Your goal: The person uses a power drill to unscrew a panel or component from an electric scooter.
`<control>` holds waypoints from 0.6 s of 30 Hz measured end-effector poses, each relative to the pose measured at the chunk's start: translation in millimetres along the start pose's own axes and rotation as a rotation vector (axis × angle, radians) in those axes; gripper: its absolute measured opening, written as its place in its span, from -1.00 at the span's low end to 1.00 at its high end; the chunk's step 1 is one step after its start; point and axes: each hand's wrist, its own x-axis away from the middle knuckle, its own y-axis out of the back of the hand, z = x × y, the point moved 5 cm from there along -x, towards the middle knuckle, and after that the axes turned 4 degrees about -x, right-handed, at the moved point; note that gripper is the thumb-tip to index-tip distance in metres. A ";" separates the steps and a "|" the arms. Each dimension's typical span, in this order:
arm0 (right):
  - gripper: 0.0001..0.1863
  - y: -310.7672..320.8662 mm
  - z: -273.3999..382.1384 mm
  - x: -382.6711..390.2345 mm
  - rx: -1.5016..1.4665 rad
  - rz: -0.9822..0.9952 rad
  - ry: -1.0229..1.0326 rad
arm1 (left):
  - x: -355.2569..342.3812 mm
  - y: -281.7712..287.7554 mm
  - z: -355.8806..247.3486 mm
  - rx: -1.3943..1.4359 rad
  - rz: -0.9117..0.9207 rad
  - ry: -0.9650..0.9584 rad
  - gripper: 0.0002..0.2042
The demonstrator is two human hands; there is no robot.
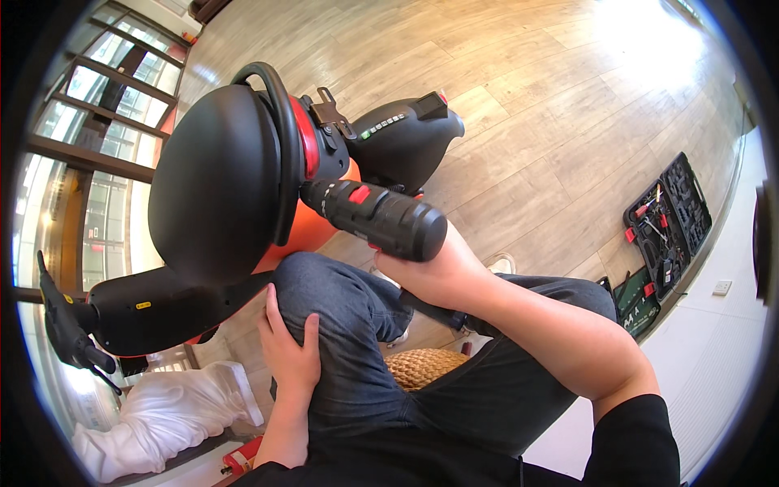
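My right hand point(434, 272) is wrapped round the grip of a black cordless drill point(381, 219) with a red switch on top. The drill points left, its front end at the rear of a black and orange electric scooter point(312, 231), just under the red tail light point(307, 138). Whether the bit touches the scooter is hidden. Above the tail light sits a brown metal bracket point(329, 114). The black seat point(215, 174) with its curved grab rail point(286, 154) lies to the left. Resting on my left knee, my left hand point(292, 345) has its fingers spread and holds nothing.
An opened black tool case point(669, 223) lies on the wooden floor point(527, 154) at the right, beside a green case point(637, 302). A woven stool point(426, 369) shows between my legs. White cloth or plastic point(174, 414) lies at lower left, near the scooter's handlebar point(69, 325).
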 end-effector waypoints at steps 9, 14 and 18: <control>-0.71 6.0 8.6 0.9 0.184 0.091 0.080 | 0.6 1.3 0.4 0.008 0.013 0.022 -0.21; -0.73 6.4 7.3 -0.2 0.166 0.070 0.066 | 0.9 1.0 0.9 0.006 0.014 0.024 -0.21; -0.75 7.8 4.3 -2.0 0.153 0.089 0.089 | 0.5 1.0 0.7 -0.001 0.009 0.017 -0.21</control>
